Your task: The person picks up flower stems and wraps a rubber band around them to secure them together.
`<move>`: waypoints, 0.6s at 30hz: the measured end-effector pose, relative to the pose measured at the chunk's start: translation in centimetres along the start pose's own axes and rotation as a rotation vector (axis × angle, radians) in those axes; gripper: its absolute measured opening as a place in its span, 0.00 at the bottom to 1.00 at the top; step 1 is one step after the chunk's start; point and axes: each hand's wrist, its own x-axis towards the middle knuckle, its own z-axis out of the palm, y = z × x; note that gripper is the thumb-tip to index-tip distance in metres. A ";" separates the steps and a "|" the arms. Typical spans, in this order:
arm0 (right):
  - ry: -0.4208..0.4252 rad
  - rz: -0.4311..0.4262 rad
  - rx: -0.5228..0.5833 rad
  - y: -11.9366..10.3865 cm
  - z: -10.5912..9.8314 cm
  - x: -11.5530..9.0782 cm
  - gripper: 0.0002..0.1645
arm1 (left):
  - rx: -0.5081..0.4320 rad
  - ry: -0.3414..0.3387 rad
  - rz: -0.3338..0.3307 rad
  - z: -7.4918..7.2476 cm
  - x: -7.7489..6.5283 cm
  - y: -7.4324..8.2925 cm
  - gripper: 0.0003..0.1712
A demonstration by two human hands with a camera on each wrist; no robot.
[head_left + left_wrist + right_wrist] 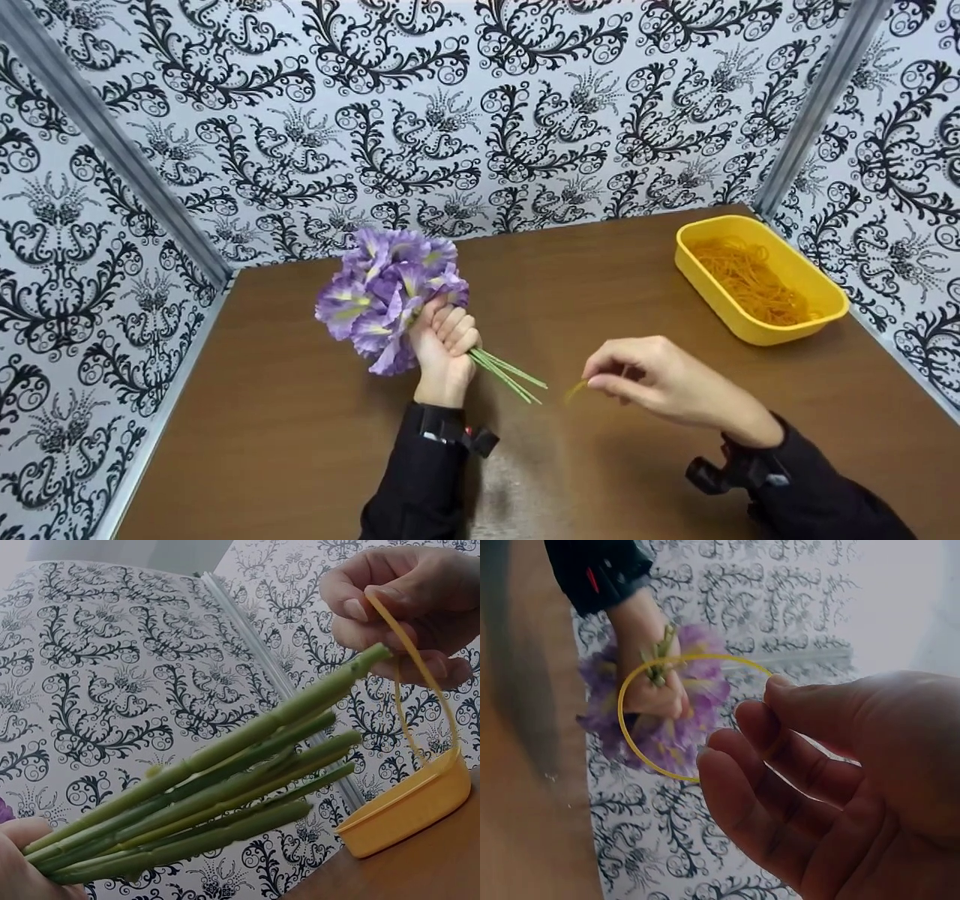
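Observation:
A bunch of purple artificial flowers (394, 292) with yellow centres is gripped by my left hand (446, 341), fingers wrapped round the stems just under the blooms. The green stems (225, 787) stick out past the hand toward the right, their cut ends fanned slightly apart. My right hand (656, 379) pinches a yellow rubber band (624, 709) between thumb and fingers, a short way right of the stem ends. In the right wrist view the band hangs as an open loop, with the left hand and flowers behind it.
A yellow plastic tub (757, 330) full of rubber bands (742, 277) stands at the back right of the brown table (570, 300). Patterned white and black panels (465, 112) wall the table at the back and both sides.

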 end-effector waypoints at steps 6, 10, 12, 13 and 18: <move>0.006 -0.060 -0.001 0.1 1.0 0.4 0.14 | 0.044 0.027 0.004 -0.1 0.0 -0.9 0.27; 0.015 -0.088 0.001 0.2 1.5 0.5 0.15 | 0.074 0.031 -0.002 -0.5 0.0 -1.7 0.26; 0.018 -0.089 -0.001 0.2 1.7 0.5 0.15 | 0.086 0.035 -0.011 -0.6 0.0 -2.1 0.26; 0.021 -0.089 -0.001 0.2 1.7 0.6 0.15 | 0.094 0.038 -0.015 -0.7 0.0 -2.3 0.26; 0.040 -0.095 -0.015 0.3 1.8 0.7 0.16 | 0.135 0.054 -0.031 -0.9 -0.2 -3.3 0.26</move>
